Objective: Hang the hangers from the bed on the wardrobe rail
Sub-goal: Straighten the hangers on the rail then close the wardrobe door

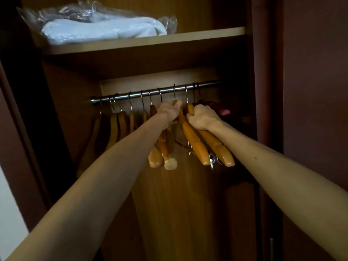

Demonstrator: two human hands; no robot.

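Observation:
A chrome wardrobe rail [135, 94] runs across the open wardrobe, with several wooden hangers hooked on it. My left hand [167, 112] grips the top of a hanger [163, 146] near the middle of the rail. To its right, my right hand [202, 117] grips the top of other orange wooden hangers [195, 146], one with a metal clip [213, 160] at its end. More hangers [114, 127] hang untouched along the left part of the rail. Their hooks sit over the rail.
A shelf [169, 41] above the rail carries a plastic-wrapped pale blue bundle [101, 27]. Dark wardrobe walls and door edges stand on both sides. Something dark red with a pink spot [224, 111] hangs at the rail's right end.

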